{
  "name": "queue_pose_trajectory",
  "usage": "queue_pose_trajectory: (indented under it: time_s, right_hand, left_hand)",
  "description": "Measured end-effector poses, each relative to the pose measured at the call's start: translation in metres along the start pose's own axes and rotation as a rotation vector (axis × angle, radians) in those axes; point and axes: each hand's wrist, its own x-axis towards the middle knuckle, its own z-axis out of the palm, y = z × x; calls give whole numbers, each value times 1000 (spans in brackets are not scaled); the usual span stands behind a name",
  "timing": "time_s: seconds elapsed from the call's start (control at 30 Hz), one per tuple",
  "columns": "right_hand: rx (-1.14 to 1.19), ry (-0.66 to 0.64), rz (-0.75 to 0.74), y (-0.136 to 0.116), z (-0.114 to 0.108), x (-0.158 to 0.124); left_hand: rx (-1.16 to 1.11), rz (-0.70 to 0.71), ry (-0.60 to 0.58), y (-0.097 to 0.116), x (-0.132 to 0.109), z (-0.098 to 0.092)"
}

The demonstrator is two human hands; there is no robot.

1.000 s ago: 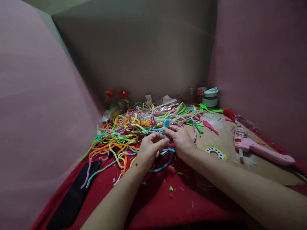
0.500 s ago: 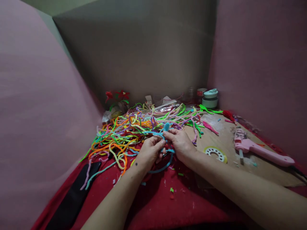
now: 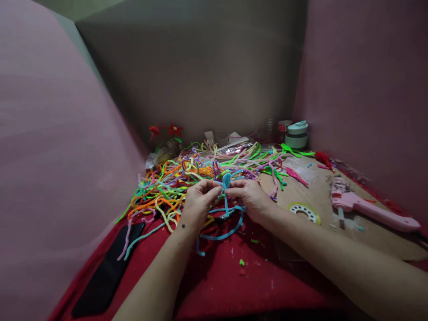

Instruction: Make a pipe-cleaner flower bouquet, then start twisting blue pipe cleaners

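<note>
My left hand [image 3: 200,198] and my right hand [image 3: 249,196] meet over the middle of the table. Between their fingertips is a light blue pipe cleaner piece [image 3: 226,180] with a rounded loop on top and a stem hanging below. Both hands pinch it, one from each side. Under them a blue pipe cleaner [image 3: 222,236] curves over the red cloth, beside a tool with yellow handles, partly hidden by my left hand. A large tangle of colored pipe cleaners [image 3: 174,191] spreads behind and to the left.
A pink glue gun [image 3: 374,213] and a white and yellow ring [image 3: 305,213] lie on a brown board [image 3: 301,240] at the right. A black phone-like slab [image 3: 109,272] is at the left. Behind stand a green lidded container [image 3: 296,134] and red flowers [image 3: 173,130].
The blue piece now stands upright between my fingertips, its stem showing. My left hand has moved slightly left and up, uncovering the yellow-handled tool. The view has shifted slightly.
</note>
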Motion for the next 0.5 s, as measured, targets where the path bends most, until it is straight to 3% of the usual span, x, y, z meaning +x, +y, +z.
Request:
queue_pose_trajectory:
  time_s: [0.33,0.5]
  right_hand:
    - [-161,32,-95,3,-1,3]
    - [-229,44,-120,5,-2,1]
  left_hand:
    - [100,35,-29,6,0,2]
    - [34,-7,-44,7,-2,2]
